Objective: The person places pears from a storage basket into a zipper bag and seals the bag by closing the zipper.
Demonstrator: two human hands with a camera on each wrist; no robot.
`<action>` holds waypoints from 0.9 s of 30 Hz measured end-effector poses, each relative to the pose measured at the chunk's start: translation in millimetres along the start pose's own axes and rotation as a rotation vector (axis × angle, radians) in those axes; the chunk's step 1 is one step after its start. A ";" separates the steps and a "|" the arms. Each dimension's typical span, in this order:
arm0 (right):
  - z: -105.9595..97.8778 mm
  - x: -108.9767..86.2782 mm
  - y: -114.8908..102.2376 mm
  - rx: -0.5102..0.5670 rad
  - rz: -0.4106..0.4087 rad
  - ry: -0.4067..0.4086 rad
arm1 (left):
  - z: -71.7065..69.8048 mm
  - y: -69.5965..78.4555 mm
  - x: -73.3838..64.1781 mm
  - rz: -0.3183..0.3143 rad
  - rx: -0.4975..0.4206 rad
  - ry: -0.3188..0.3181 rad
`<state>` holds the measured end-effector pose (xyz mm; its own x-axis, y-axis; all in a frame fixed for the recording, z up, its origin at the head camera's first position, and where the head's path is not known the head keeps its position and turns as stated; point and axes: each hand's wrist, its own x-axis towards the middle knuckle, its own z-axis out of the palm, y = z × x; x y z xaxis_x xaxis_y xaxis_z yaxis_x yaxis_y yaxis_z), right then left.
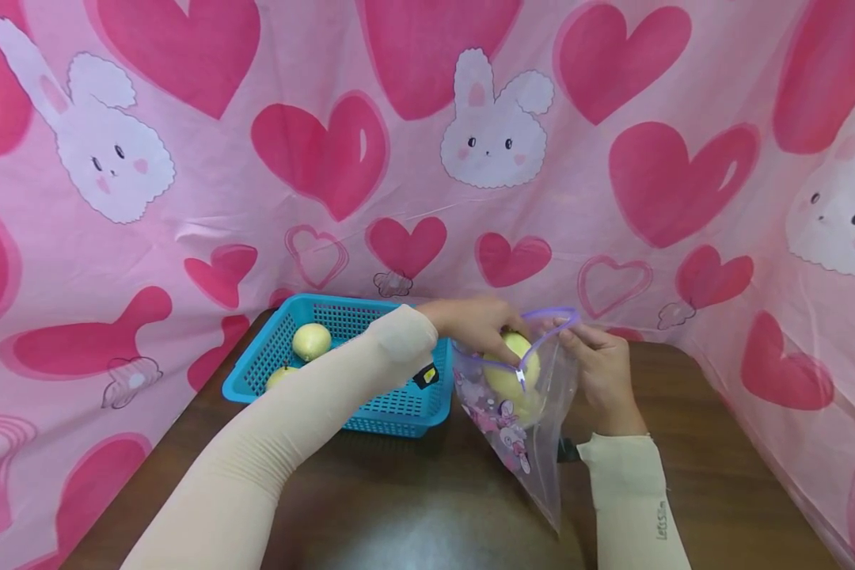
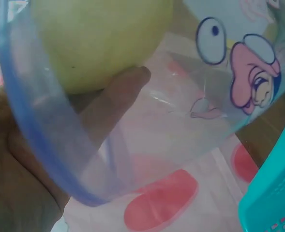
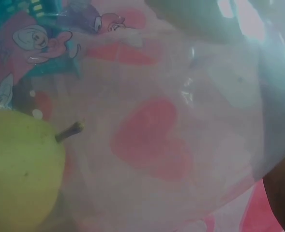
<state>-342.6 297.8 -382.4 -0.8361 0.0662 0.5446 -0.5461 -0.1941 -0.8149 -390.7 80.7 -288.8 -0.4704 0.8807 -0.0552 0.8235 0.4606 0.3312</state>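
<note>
Evidently, from the head view, the work is partway along. The left hand (image 1: 473,323) reaches in from the left to the mouth of a clear printed zip bag (image 1: 537,447), its grip bent round a pale yellow pear (image 1: 500,380) just inside the purple-edged opening. Fruit also shows lower in the bag, but through the film I cannot tell whether that is a second pear. The right hand (image 1: 606,372) pinches the bag's edge on the right side of the mouth, holding it up above the dark wooden surface (image 1: 427,507). To the left, the blue plastic basket (image 1: 385,425) holds at least two more pears (image 1: 311,342), the nearer one partly hidden by the left sleeve (image 1: 278,443). So one pear is inside the mouth, those in the basket are not bagged, and the bag is unsealed.

From the left wrist, a finger or thumb of the left hand lies against the underside of the pear, within the bag's rim; the other digits are out of sight. The basket shows at the edge.

From the right wrist, a pear with a dark stem (image 3: 70,131) shows through the clouded film. Only part of the right hand appears there, so that view cannot confirm its pinch.
</note>
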 end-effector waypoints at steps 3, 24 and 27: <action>0.3 -0.4 -0.5 -0.018 -0.001 0.010 | 3.4 1.0 1.2 -0.045 -0.058 -0.003; -1.2 -1.4 -0.1 0.030 0.011 -0.059 | 29.2 1.4 7.3 0.015 -0.135 -0.172; -0.2 -1.1 -0.1 0.056 0.003 -0.073 | 31.5 2.4 9.2 0.012 -0.108 -0.182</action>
<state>-341.7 298.0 -383.0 -0.8304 -0.0060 0.5571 -0.5384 -0.2488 -0.8051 -383.1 93.3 -318.2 -0.3874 0.8960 -0.2168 0.7853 0.4440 0.4314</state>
